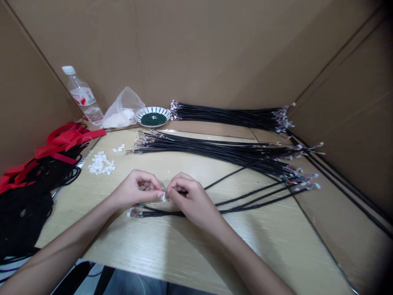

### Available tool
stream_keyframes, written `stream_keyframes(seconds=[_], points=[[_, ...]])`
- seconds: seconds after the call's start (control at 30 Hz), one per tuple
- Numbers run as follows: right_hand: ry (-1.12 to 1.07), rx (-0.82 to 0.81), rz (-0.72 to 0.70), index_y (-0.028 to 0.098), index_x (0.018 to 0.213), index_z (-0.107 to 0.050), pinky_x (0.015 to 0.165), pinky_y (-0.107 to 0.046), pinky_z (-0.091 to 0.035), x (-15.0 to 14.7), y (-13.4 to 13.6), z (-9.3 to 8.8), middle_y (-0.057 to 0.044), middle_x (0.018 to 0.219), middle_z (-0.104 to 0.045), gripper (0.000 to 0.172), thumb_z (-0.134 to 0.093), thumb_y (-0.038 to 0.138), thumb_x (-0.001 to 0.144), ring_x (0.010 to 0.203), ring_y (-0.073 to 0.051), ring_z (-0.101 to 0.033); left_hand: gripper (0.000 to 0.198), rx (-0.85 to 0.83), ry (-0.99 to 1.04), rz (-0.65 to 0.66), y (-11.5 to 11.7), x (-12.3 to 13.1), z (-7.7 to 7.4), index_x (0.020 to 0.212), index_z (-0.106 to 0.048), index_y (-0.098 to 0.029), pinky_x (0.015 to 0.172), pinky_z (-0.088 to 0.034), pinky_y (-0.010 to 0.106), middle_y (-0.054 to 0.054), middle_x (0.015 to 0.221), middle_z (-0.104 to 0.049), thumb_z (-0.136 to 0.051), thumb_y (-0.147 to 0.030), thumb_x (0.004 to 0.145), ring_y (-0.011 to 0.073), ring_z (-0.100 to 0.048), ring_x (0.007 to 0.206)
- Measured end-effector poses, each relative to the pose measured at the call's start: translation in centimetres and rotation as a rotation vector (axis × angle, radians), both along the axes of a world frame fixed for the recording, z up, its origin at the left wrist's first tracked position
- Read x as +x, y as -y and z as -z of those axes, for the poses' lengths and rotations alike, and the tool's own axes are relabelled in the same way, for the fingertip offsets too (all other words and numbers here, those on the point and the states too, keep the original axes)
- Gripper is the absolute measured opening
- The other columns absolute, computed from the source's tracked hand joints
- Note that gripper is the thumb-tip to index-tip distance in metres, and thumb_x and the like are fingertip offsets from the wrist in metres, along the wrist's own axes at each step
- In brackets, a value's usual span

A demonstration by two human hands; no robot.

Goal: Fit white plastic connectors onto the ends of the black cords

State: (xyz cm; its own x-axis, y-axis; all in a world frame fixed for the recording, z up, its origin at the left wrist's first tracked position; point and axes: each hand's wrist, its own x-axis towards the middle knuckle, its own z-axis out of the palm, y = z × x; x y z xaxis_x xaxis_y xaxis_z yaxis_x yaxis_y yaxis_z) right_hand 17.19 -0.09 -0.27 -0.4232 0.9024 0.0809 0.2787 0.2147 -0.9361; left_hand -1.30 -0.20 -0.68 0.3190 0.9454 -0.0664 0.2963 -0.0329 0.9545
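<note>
one left hand (135, 190), one right hand (192, 200), both grips pinching one tiny white connector (163, 197), near four loose black cables (264, 199)

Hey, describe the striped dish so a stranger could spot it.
At the far edge of the table, by the cardboard wall, it sits between a plastic bag and a bundle of black cables. It's the only round dish, striped at the rim, holding dark green grains.
</note>
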Motion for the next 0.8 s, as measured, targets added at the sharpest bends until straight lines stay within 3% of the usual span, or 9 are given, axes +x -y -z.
stream_keyframes(seconds=[0.3, 0.57, 0.8], points=[[-0.058, 0.037, -0.005, 0.015, 0.063, -0.06, 0.063, -0.021, -0.039, 0.1, 0.0, -0.3, -0.001, 0.078, -0.054, 0.021, -0.053, 0.007, 0.081, 0.073, -0.011, -0.053, 0.019, 0.056, 0.058, -0.054, -0.4, -0.2, -0.2, 0.069, -0.064, -0.011, 0.05, -0.033, 0.018, 0.0, 0.06, -0.057, -0.066, -0.029, 0.072, 0.0079, -0.045, 0.053], [-0.03, 0.034, 0.003, 0.016, 0.066, -0.062, 0.058, -0.02, -0.039, -0.1, 0.2, -0.3, -0.001, 0.079, -0.054, 0.014, -0.058, 0.009, 0.077, 0.071, -0.011, -0.052, 0.026, -0.1, 0.081, -0.002, -0.3, 0.1, -0.1, 0.065, -0.06, -0.012, 0.042, -0.021, 0.017, -0.006, 0.047, -0.041, -0.065, -0.036, 0.074, 0.0044, -0.03, 0.042], [-0.034, 0.037, -0.021, 0.016, 0.074, -0.066, 0.058, -0.021, -0.04, -0.2, 0.4, -0.2, -0.001, 0.082, -0.055, 0.007, -0.062, 0.011, 0.077, 0.071, -0.011, -0.052, 0.025, -0.258, 0.239, 0.059, -0.5, -0.3, 0.8, 0.067, -0.059, -0.012, 0.038, -0.016, 0.016, -0.007, 0.043, -0.039, -0.065, -0.036, 0.075, 0.0029, -0.027, 0.037]])
